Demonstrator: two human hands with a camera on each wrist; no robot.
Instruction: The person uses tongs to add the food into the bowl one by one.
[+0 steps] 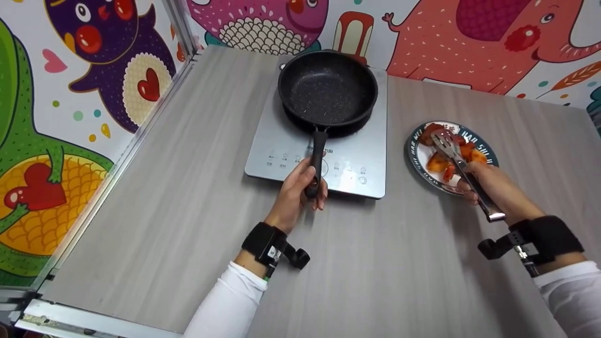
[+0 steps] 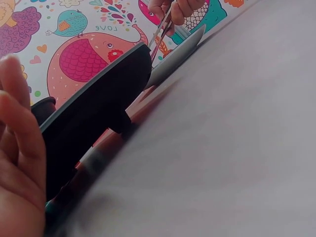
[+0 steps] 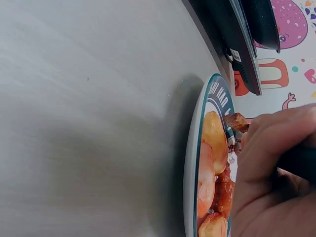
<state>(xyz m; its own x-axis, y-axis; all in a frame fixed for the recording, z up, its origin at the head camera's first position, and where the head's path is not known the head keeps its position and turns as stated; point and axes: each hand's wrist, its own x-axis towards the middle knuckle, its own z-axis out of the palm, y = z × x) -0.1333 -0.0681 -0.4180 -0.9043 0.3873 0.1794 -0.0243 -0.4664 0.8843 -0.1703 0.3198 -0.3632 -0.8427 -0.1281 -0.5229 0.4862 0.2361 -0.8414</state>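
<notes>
A black speckled frying pan (image 1: 328,89) with nothing in it is on a silver induction cooktop (image 1: 265,150); whether its base fully touches cannot be told. My left hand (image 1: 293,192) grips the pan's handle (image 1: 319,143), thumb on top and fingers beneath. In my right hand (image 1: 500,190) I hold metal tongs (image 1: 448,144) with a slotted head and dark handle. Their tips lie over food pieces (image 1: 436,163), orange, red and brown, on a round plate (image 1: 414,157) with a lettered dark rim. The right wrist view shows the food (image 3: 215,140) close up beside the fingers.
Plate and cooktop share a grey wood-grain table (image 1: 188,188), the plate to the right. Cartoon-printed walls (image 1: 432,42) stand behind and at the left. A metal frame edge (image 1: 117,148) runs along the left side. Each wrist carries a black strap with a camera.
</notes>
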